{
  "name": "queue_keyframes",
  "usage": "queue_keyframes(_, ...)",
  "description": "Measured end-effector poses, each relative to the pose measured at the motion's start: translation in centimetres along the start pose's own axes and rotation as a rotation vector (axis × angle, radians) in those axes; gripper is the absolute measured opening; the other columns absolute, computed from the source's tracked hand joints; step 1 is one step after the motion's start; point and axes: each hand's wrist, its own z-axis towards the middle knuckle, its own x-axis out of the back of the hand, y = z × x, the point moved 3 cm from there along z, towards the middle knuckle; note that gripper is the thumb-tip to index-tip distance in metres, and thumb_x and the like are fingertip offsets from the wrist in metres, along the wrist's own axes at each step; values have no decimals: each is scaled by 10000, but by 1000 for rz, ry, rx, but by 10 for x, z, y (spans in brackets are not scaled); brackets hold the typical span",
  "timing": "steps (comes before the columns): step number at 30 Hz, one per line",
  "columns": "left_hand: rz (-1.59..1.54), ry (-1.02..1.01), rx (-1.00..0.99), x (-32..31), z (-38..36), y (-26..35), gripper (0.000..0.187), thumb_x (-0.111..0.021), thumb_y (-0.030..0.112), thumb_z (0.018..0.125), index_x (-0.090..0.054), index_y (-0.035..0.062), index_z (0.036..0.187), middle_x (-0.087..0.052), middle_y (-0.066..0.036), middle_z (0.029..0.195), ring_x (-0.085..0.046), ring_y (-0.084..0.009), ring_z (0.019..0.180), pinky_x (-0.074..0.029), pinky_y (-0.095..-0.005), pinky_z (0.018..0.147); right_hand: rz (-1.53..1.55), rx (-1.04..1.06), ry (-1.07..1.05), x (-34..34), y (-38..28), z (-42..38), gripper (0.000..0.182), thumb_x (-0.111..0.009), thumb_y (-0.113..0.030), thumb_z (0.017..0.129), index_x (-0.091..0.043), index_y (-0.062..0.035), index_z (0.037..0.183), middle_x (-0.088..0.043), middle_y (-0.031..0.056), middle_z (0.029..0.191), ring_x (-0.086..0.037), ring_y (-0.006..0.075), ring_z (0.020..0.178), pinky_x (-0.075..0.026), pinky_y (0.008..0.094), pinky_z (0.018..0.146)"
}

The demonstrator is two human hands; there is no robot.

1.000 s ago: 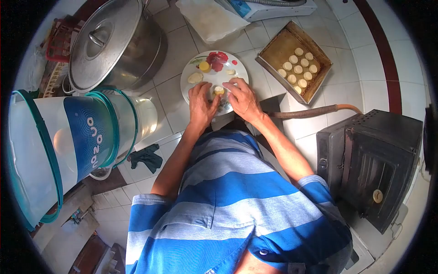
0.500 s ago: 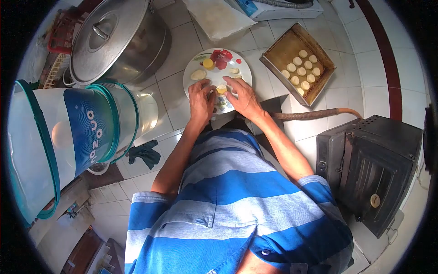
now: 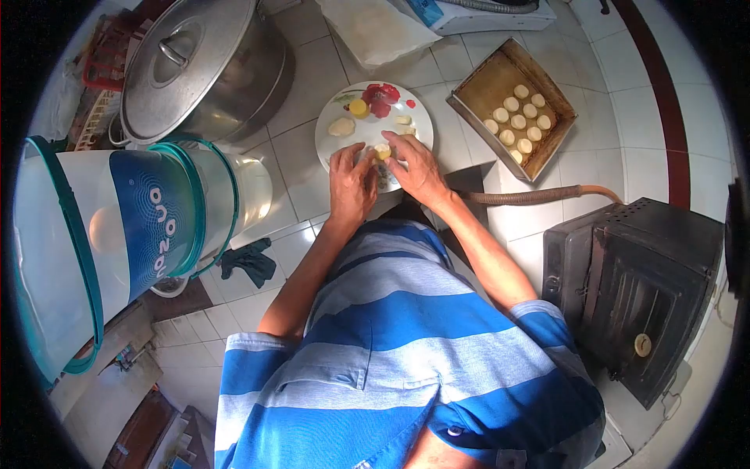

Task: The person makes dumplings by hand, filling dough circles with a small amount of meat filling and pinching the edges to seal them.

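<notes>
Both hands have closed in over the plate (image 3: 336, 144): the left hand (image 3: 349, 181) and right hand (image 3: 414, 166) now pinch the dough piece (image 3: 382, 151) together. Shaping looks underway; the tray (image 3: 478, 84) sits far right.

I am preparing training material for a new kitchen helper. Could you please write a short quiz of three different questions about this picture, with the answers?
1. True or false: the brown rectangular baking tray already holds round pale dough pieces.
2. Multiple choice: the small pale dough piece between the left hand and the right hand is over A) the large steel pot with lid, B) the white round plate with a red flower print, C) the black metal oven.
3. Which side of the plate is the baking tray on?

Key: 1 true; 2 B; 3 the person's right.
</notes>
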Motion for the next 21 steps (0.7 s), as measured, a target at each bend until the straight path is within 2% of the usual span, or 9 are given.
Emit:
queue_keyframes(1, 0, 0, 0, 0, -1, 2, 390, -730, 3, 825, -700, 38, 1213, -612, -179, 1292, -540, -394, 1201, -449, -494, 1039, 1, 0, 0, 0, -1, 0, 503, -690, -63, 926, -567, -58, 1413, -637, 142, 1106, -682, 296, 909, -565, 383, 821)
queue_keyframes(3, -31, 8, 6, -1, -2, 4, 469, -715, -6, 827, -659, 45, 1290, -589, -202, 1312, -530, -406, 1218, -443, -514, 1048, 56, -26, -3, 1, -2, 0, 465, -638, -54, 913, -569, -42, 1372, -637, 203, 1103, -642, 416, 984, -537, 474, 856)
queue_keyframes(4, -30, 8, 6, -1, -3, 4, 469, -715, -6, 827, -659, 45, 1290, -589, -202, 1312, -530, -406, 1218, -443, -514, 1048, 56, -26, -3, 0, -1, 0, 465, -638, -54, 913, -569, -42, 1372, -637, 203, 1103, -642, 416, 984, -537, 474, 856)
queue_keyframes(6, -21, -43, 3, -5, -4, 4, 551, -720, -10, 816, -619, 62, 1352, -562, -202, 1351, -521, -410, 1234, -437, -524, 1057, -18, -18, -5, 0, 0, -1, 503, -684, -54, 926, -562, -52, 1413, -633, 138, 1108, -692, 283, 897, -566, 379, 827)
queue_keyframes(13, 170, -39, -190, 1, -1, 10, 584, -746, 14, 788, -620, 74, 1355, -529, -201, 1395, -516, -414, 1246, -430, -524, 1069, -15, 2, 31, -1, 3, -2, 525, -686, -35, 905, -561, -56, 1414, -622, 138, 1140, -686, 267, 856, -559, 370, 815)
queue_keyframes(16, 12, 10, -65, 0, -1, 5, 600, -749, 31, 807, -590, 67, 1384, -550, -207, 1375, -531, -407, 1232, -437, -507, 1058, 4, 3, 42, 1, 2, -2, 500, -668, -27, 903, -580, -54, 1395, -609, 144, 1190, -686, 290, 865, -562, 392, 827)
queue_keyframes(18, -111, 26, 98, -8, 3, -6, 644, -773, 55, 826, -542, 51, 1427, -603, -202, 1313, -558, -390, 1189, -449, -491, 1032, -109, 165, 95, 4, -5, -1, 483, -650, -10, 890, -608, -68, 1368, -598, 150, 1241, -672, 314, 943, -558, 422, 863)
queue_keyframes(19, -112, 27, 97, -10, 5, -7, 644, -773, 55, 826, -542, 51, 1427, -603, -202, 1313, -558, -390, 1189, -449, -491, 1032, -111, 165, 94, 6, -7, -1, 483, -650, -10, 890, -608, -68, 1368, -598, 150, 1241, -672, 314, 943, -558, 422, 863)
queue_keyframes(21, -165, -7, 177, -15, 7, -10, 709, -803, 98, 813, -516, 32, 1458, -678, -183, 1209, -614, -371, 1085, -486, -465, 967, -208, 91, -53, 6, -7, -2, 481, -647, 3, 865, -645, -98, 1335, -599, 150, 1266, -641, 341, 1029, -547, 443, 910)
